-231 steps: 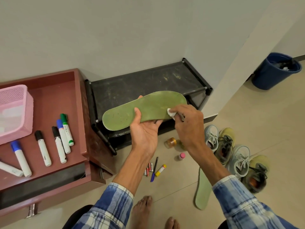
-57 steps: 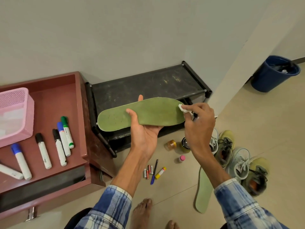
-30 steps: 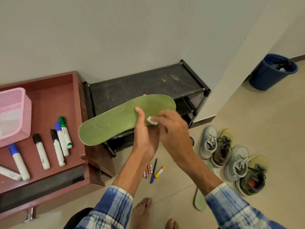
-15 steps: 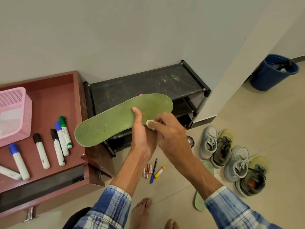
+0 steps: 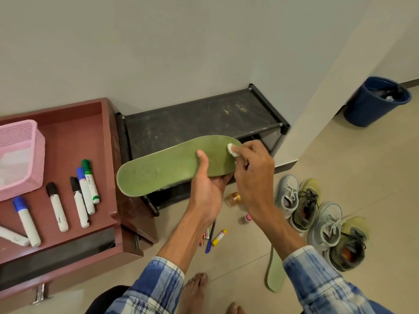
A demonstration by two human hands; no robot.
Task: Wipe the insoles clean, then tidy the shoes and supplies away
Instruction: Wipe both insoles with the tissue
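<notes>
From the head camera, the only view I have, the green insole is held up in the air in front of the black shoe rack, top face towards me. Its long axis runs from lower left, where one rounded end hangs near the red drawer, up to the right.

My left hand cradles it from below, right of its middle, with the fingers curled under the near edge and the thumb pressed on top. My right hand comes in from the right, its fingertips pinching a small white wad at the far right end of the insole. I think the wad touches the surface, but the angle does not let me be sure.

The next stroke turns on this: the wad sits at the right end, and the dark specks lie on the left half, beyond the left thumb. So I judge that the wiping has to travel leftward along the long axis, with the thumb standing in its path. The left hand may need to shift its hold.

The second insole lies flat on the floor beside the right sleeve. The shoes stand in a row just right of it, not yet put away.
</notes>
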